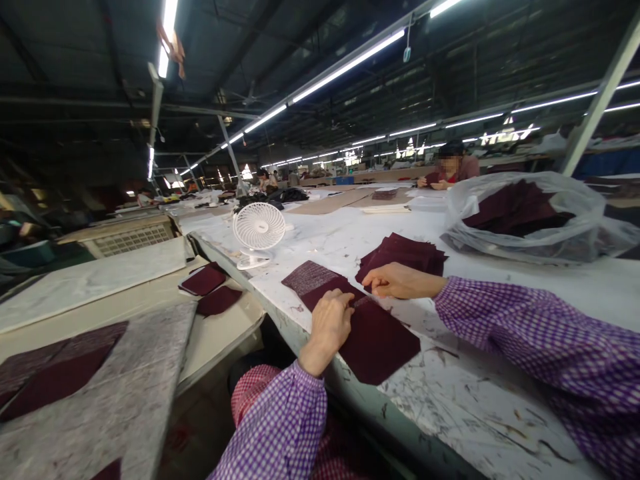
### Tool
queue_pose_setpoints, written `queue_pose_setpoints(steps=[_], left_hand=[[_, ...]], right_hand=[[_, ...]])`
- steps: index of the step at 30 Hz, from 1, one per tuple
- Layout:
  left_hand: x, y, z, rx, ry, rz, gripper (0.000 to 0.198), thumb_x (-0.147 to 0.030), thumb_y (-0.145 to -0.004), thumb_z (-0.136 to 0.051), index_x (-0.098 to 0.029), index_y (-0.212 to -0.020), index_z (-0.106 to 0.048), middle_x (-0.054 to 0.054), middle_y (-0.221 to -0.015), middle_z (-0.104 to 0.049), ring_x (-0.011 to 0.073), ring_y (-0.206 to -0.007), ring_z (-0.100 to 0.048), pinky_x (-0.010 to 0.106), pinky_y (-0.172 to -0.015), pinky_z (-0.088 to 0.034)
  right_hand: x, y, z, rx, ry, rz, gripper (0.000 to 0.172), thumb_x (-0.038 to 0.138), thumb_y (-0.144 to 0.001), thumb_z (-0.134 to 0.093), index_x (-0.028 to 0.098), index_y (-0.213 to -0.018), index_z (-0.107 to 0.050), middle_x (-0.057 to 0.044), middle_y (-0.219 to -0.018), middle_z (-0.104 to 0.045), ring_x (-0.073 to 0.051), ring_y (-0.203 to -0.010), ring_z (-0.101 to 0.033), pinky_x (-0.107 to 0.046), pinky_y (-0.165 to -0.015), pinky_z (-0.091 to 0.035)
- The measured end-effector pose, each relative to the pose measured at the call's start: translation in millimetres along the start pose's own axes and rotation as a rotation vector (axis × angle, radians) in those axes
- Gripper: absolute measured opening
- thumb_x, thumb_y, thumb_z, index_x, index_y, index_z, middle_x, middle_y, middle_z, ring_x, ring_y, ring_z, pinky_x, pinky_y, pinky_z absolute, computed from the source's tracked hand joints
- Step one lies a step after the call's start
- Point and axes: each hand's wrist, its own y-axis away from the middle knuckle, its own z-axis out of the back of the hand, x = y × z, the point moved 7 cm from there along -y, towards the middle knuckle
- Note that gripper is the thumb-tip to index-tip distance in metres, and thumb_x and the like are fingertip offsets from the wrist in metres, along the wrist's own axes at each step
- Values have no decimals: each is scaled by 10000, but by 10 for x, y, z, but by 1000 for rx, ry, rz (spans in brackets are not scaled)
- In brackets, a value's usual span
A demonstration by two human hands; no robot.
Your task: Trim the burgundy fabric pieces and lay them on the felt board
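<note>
A dark maroon fabric piece (383, 340) with cut corners lies flat at the near edge of the white table. My left hand (331, 323) rests on its upper left part, fingers bent and pressed together at the cloth. Beyond my left fingers lie more maroon pieces, one with a speckled greyish patch (310, 275). My right hand (400, 281) is closed, its thumb and fingertips together beside the near side of a loose stack of maroon pieces (400, 252). Whatever sits between the right fingertips is too small to make out. Purple checked sleeves cover both forearms.
A white fan (259, 228) stands at the table's left edge. To the right sits a clear plastic bag (585, 230) of maroon pieces. More pieces lie on a side surface (216, 301) and grey board (150, 347) at left. Another person (457, 167) works across the table (500, 313).
</note>
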Motion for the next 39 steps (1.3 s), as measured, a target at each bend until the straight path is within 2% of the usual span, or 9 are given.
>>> queue_pose_setpoints(steps=[3, 9, 15, 20, 26, 30, 33, 35, 39], left_hand=[[-39, 20, -17, 19, -47, -42, 240, -99, -806, -495, -178, -955, -665, 61, -843, -596, 203, -870, -536, 319, -777, -433], [-96, 48, -4, 21, -46, -99, 283, -92, -834, -438, -212, -942, -670, 42, -836, -569, 172, -851, -522, 297, -776, -428], [-89, 57, -11, 13, -35, -108, 288, -97, -836, -438, -218, -969, -664, 39, -845, -570, 173, -855, -528, 293, -780, -429], [-83, 63, -15, 12, -47, -107, 284, -106, -843, -445, -208, -983, -670, 42, -855, -575, 175, -854, -531, 289, -776, -432], [-100, 66, -31, 39, -91, -137, 307, -138, -879, -410, -220, -946, -698, 47, -823, -566, 178, -821, -512, 301, -751, -428], [-107, 60, -48, 51, -112, -163, 311, -130, -874, -415, -221, -940, -705, 52, -817, -560, 180, -812, -496, 309, -755, -425], [-110, 62, -44, 43, -114, -165, 306, -127, -874, -424, -224, -941, -707, 50, -815, -559, 175, -813, -494, 308, -770, -426], [-112, 65, -40, 41, -122, -158, 302, -129, -874, -430, -227, -944, -707, 45, -819, -560, 171, -815, -498, 307, -781, -427], [-126, 58, -48, 56, -143, -139, 304, -133, -879, -429, -232, -953, -706, 41, -823, -565, 169, -825, -507, 301, -786, -430]], right_hand=[[-4, 15, 66, -7, 87, 79, 265, 216, -808, -463, 122, -961, -658, -35, -697, -644, -141, -584, -573, -239, -566, -416], [137, 3, 5, -9, 226, 286, 234, 174, -800, -474, 143, -893, -686, -63, -827, -661, -156, -711, -584, -251, -667, -417], [108, -19, -62, -20, 277, 301, 193, 150, -782, -498, 158, -860, -674, -42, -800, -646, -152, -708, -569, -253, -683, -409], [136, 10, -89, -55, 413, 284, 134, 143, -796, -511, 162, -820, -641, -39, -797, -618, -159, -735, -560, -258, -684, -397], [294, 139, -222, -69, 744, 433, 206, 138, -899, -406, 152, -873, -610, -57, -831, -569, -163, -730, -515, -275, -603, -367], [271, 204, -334, -112, 874, 502, 225, 132, -927, -372, 143, -916, -597, -87, -925, -572, -183, -785, -490, -299, -626, -379], [186, 259, -352, -113, 910, 523, 238, 146, -933, -372, 139, -1024, -592, -98, -965, -572, -196, -825, -487, -318, -678, -406], [127, 287, -294, -121, 904, 479, 256, 135, -922, -384, 140, -1082, -584, -93, -940, -577, -200, -831, -496, -329, -710, -424], [195, 332, -106, -237, 689, 382, 310, 66, -878, -366, 125, -1074, -598, -100, -984, -587, -203, -914, -525, -355, -828, -444]])
